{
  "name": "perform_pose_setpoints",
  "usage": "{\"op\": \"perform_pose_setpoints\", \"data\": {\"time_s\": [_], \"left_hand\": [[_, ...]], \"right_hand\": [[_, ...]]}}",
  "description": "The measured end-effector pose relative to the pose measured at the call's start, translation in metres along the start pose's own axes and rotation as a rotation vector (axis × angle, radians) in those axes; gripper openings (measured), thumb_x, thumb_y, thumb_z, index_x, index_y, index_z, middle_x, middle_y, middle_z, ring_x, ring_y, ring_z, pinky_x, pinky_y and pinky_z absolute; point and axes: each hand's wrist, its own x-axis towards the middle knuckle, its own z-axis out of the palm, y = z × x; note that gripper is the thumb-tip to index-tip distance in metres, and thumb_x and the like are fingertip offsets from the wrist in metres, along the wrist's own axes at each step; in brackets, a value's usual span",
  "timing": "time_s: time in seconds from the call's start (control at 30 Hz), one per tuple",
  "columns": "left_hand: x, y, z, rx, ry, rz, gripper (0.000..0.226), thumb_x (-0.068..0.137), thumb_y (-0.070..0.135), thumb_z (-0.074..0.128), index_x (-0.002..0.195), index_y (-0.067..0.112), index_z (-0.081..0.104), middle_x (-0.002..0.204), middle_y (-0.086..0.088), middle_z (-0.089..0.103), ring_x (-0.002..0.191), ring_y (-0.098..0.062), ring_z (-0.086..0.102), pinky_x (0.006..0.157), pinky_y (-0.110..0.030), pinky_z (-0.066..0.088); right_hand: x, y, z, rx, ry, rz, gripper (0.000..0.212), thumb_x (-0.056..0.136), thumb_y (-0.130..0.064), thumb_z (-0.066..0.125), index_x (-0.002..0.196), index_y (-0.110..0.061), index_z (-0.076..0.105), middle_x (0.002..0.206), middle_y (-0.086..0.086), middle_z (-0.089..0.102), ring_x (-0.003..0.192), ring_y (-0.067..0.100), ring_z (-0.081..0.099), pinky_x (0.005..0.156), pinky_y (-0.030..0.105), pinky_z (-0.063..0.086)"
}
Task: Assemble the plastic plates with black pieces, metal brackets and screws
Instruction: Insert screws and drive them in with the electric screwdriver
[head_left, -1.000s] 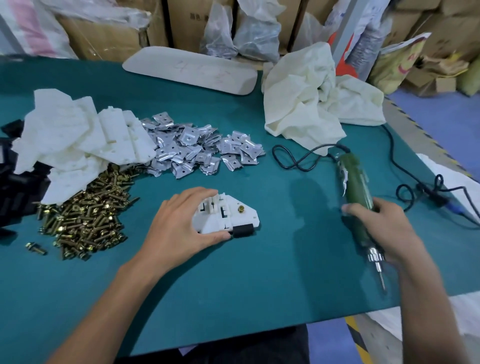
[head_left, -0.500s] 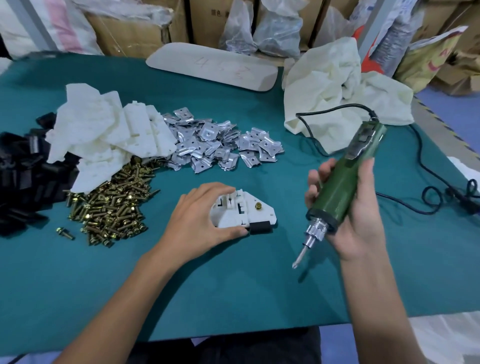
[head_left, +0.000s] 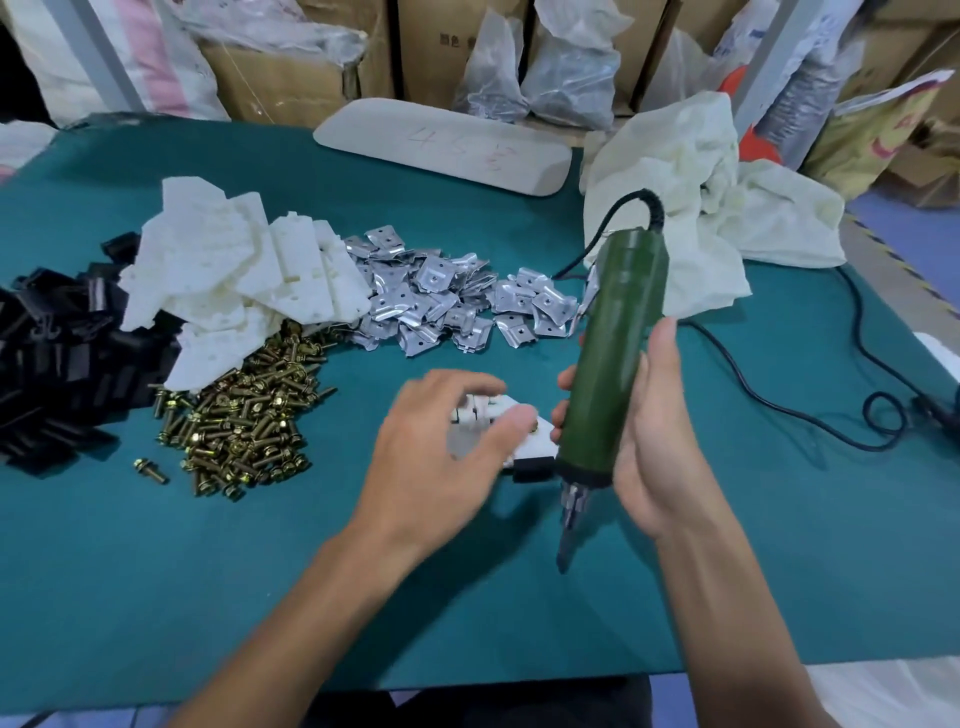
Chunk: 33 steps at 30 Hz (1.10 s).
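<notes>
A white plastic plate with a black piece at its near edge and a brass screw in it lies on the green table. My left hand covers its left part, fingers curled over it; the hand is blurred. My right hand grips a green electric screwdriver upright, bit pointing down just right of the plate. Piles of white plates, black pieces, metal brackets and brass screws lie to the left and behind.
A crumpled white bag and a long white foam pad sit at the back. The screwdriver's black cable loops across the right side of the table. Cardboard boxes and plastic bags stand behind the table.
My right hand lifted the screwdriver off the table, turned it upright and brought it left beside the plate. My left hand stayed on the plate and shifted slightly.
</notes>
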Motion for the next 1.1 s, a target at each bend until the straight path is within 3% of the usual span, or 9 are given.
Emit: {"op": "perform_pose_setpoints", "data": {"time_s": [0.1, 0.2, 0.33, 0.5, 0.67, 0.87, 0.93, 1.0, 1.1], "left_hand": [[-0.003, 0.029, 0.009, 0.039, -0.162, -0.126, 0.061, 0.067, 0.095, 0.042, 0.098, 0.043, 0.050, 0.091, 0.028, 0.065, 0.083, 0.009, 0.060, 0.068, -0.019, 0.044], [0.007, 0.031, 0.003, 0.091, -0.223, -0.168, 0.056, 0.079, 0.083, 0.044, 0.114, 0.039, 0.045, 0.087, 0.028, 0.064, 0.088, 0.007, 0.062, 0.076, -0.026, 0.048], [0.004, 0.027, 0.003, -0.335, -0.470, -0.239, 0.048, 0.087, 0.059, 0.059, 0.126, 0.034, 0.046, 0.094, 0.015, 0.068, 0.082, -0.010, 0.068, 0.079, -0.038, 0.057], [-0.003, 0.019, 0.009, -0.073, -0.322, -0.172, 0.032, 0.087, 0.072, 0.046, 0.110, 0.050, 0.043, 0.087, 0.025, 0.066, 0.084, 0.004, 0.061, 0.070, -0.020, 0.047], [0.011, 0.019, 0.002, -0.076, -0.165, -0.187, 0.027, 0.094, 0.063, 0.049, 0.109, 0.043, 0.041, 0.085, 0.023, 0.063, 0.081, 0.005, 0.060, 0.067, -0.025, 0.045], [0.006, 0.020, -0.006, -0.062, -0.170, -0.168, 0.035, 0.088, 0.071, 0.042, 0.110, 0.044, 0.039, 0.081, 0.034, 0.056, 0.076, 0.004, 0.054, 0.063, -0.028, 0.038], [-0.001, 0.023, -0.002, -0.040, -0.178, -0.164, 0.035, 0.087, 0.073, 0.040, 0.111, 0.047, 0.037, 0.087, 0.028, 0.060, 0.083, 0.005, 0.056, 0.065, -0.022, 0.039], [-0.007, 0.026, 0.004, -0.007, -0.186, -0.136, 0.033, 0.089, 0.071, 0.040, 0.112, 0.047, 0.034, 0.092, 0.031, 0.060, 0.089, 0.010, 0.054, 0.067, -0.013, 0.038], [-0.013, 0.032, 0.015, 0.022, -0.169, -0.064, 0.033, 0.098, 0.058, 0.046, 0.121, 0.038, 0.034, 0.098, 0.019, 0.060, 0.095, -0.001, 0.054, 0.071, -0.018, 0.037]], "right_hand": [[-0.003, 0.002, 0.013, -0.001, -0.081, 0.004, 0.065, 0.074, -0.083, 0.032, 0.067, -0.036, 0.077, 0.077, -0.001, 0.069, 0.068, 0.019, 0.066, 0.068, 0.037, 0.057], [-0.003, 0.002, 0.019, 0.108, -0.144, 0.005, 0.067, 0.084, -0.080, 0.031, 0.076, -0.033, 0.078, 0.083, 0.000, 0.070, 0.075, 0.020, 0.067, 0.072, 0.036, 0.059], [-0.003, 0.004, 0.020, 0.108, -0.254, 0.029, 0.075, 0.092, -0.081, 0.020, 0.089, -0.033, 0.078, 0.088, -0.001, 0.070, 0.076, 0.018, 0.066, 0.071, 0.042, 0.051], [-0.006, 0.008, 0.026, -0.149, -0.256, -0.080, 0.050, 0.079, -0.085, 0.034, 0.093, -0.059, 0.074, 0.116, -0.017, 0.075, 0.109, -0.002, 0.068, 0.085, 0.024, 0.055], [-0.013, 0.017, 0.006, -0.242, -0.330, -0.208, 0.038, 0.106, -0.050, 0.038, 0.128, -0.039, 0.067, 0.134, -0.008, 0.069, 0.133, 0.009, 0.057, 0.112, 0.028, 0.044], [-0.008, 0.014, -0.019, -0.429, -0.009, -0.299, 0.030, 0.113, -0.023, 0.037, 0.135, -0.035, 0.054, 0.058, 0.007, 0.069, 0.097, 0.016, 0.077, 0.105, 0.042, 0.050], [-0.003, 0.011, -0.019, -0.445, -0.048, -0.305, 0.049, 0.112, -0.010, 0.034, 0.148, -0.042, 0.040, 0.103, 0.003, 0.079, 0.113, 0.009, 0.070, 0.111, 0.039, 0.043], [0.003, 0.006, -0.021, -0.335, -0.136, -0.289, 0.078, 0.101, 0.008, 0.035, 0.158, -0.045, 0.025, 0.155, -0.007, 0.049, 0.138, 0.006, 0.051, 0.119, 0.040, 0.038], [0.005, -0.001, -0.011, -0.111, -0.295, -0.282, 0.060, 0.091, -0.011, 0.051, 0.149, -0.025, 0.044, 0.141, 0.001, 0.058, 0.129, 0.016, 0.055, 0.112, 0.038, 0.044]]}}
